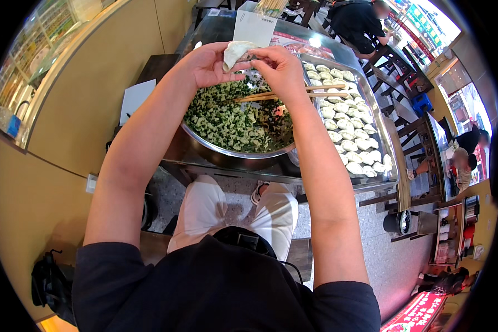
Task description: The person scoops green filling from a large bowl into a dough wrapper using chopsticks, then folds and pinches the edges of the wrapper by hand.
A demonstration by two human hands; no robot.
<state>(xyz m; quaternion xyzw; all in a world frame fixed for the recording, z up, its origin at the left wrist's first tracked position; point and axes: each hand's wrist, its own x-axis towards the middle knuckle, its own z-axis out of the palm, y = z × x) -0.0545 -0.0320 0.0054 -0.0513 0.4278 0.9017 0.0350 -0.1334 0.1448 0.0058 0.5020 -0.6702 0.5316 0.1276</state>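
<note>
Above the far rim of a large metal bowl [236, 154], both hands have hold of one dumpling [237, 53] whose wrapper is folded over. My left hand [209, 64] supports it from the left, with some fingers spread beneath. The thumb and fingers of my right hand [277, 68] pinch its right end. Chopped green filling [228, 120] fills much of the bowl. A pair of wooden chopsticks [257, 97] lies across the bowl's right rim, tips in the filling. To the right, a metal tray [392, 153] holds rows of folded dumplings [344, 123].
A white box [255, 25] of wooden sticks stands beyond the bowl. White paper [137, 99] lies left of the bowl. A tan wall [91, 87] is close on the left. Wooden stools and tables stand to the right, with a person [355, 25] seated at the far right.
</note>
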